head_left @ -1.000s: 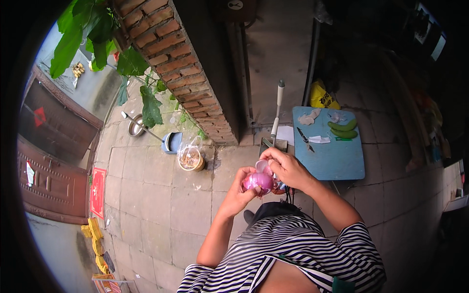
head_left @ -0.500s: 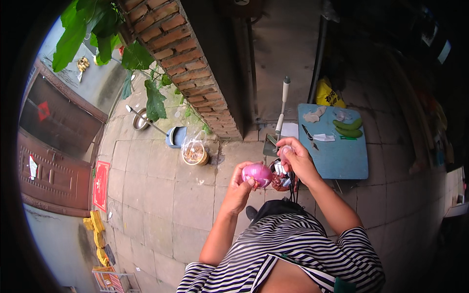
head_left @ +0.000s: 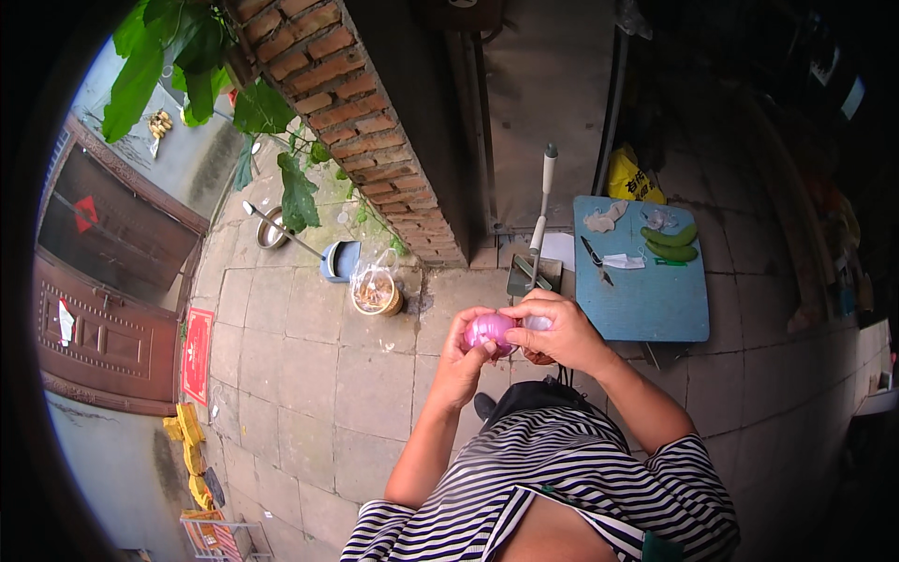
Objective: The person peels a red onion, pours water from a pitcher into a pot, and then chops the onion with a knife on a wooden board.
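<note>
1. Purple-red onion point(head_left: 490, 331) sits gripped between both hands at chest height, above the paved floor point(head_left: 309, 375).
2. Left hand point(head_left: 468, 354): fingers closed round the onion's left side. Right hand point(head_left: 560, 330): fingers curled over its top right, pinching a pale bit of skin.
3. Blue worktop point(head_left: 646, 300) just right of the hands; green vegetables point(head_left: 671, 243), a knife point(head_left: 594, 259) and a white scrap lie on it.
4. Yellow bag point(head_left: 629, 178) behind the worktop. Clear plastic bag point(head_left: 373, 284) over a round basket near the brick pillar point(head_left: 361, 112).
5. Red rectangular sign point(head_left: 196, 354) at the doorstep; red diamond sign point(head_left: 86, 213) on the brown door.
6. Versus 0.5 s ago: hands closer together, onion more covered.
</note>
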